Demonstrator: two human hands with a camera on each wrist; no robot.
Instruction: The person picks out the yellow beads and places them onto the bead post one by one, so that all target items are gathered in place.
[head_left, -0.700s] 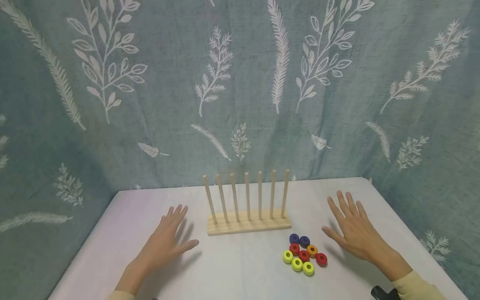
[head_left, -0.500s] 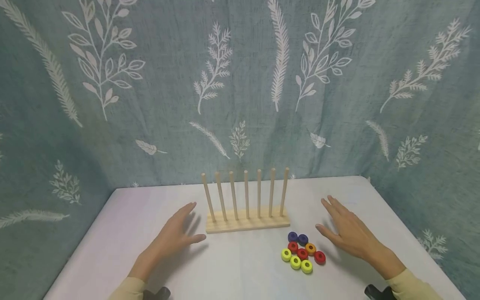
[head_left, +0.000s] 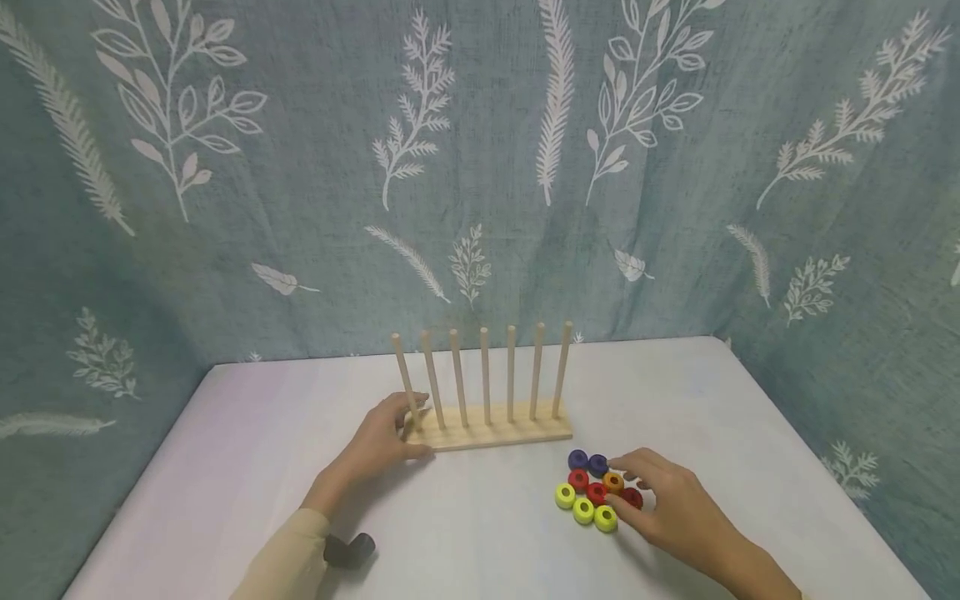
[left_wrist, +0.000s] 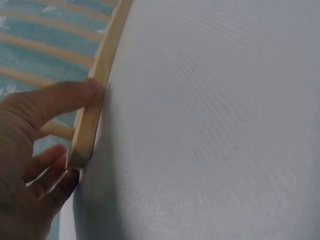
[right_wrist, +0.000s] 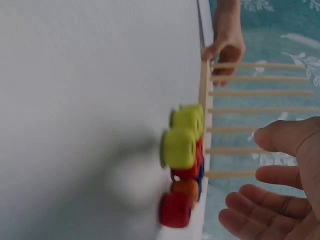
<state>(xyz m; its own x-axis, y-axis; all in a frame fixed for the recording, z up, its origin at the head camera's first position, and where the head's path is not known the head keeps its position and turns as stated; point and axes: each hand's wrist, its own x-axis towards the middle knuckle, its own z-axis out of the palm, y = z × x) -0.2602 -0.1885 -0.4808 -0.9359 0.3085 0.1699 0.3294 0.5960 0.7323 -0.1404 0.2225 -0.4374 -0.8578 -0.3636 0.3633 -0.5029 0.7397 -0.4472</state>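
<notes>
A wooden peg stand point(head_left: 487, 433) with a row of upright dowels is on the white table. My left hand point(head_left: 378, 437) grips the left end of its base, thumb along the front edge and fingers round behind. In the left wrist view the thumb point(left_wrist: 65, 100) presses on the base point(left_wrist: 97, 95). My right hand point(head_left: 675, 512) hovers over the right side of a cluster of coloured rings, its fingers spread and holding nothing. Near it are an orange ring point(head_left: 613, 482), a red ring point(head_left: 597, 493), a blue ring point(head_left: 597, 465) and a yellow ring point(head_left: 605, 518).
White cloth covers the table point(head_left: 465, 533). A teal leaf-patterned curtain point(head_left: 480, 167) hangs behind and on both sides. On the left wrist sits a black camera mount point(head_left: 349, 551). The rings lie just in front of the stand's right end.
My left hand has moved right and forward and taken hold of the stand's left end. My right hand has moved left and nearer to the rings, its fingers bending. The view has tilted slightly.
</notes>
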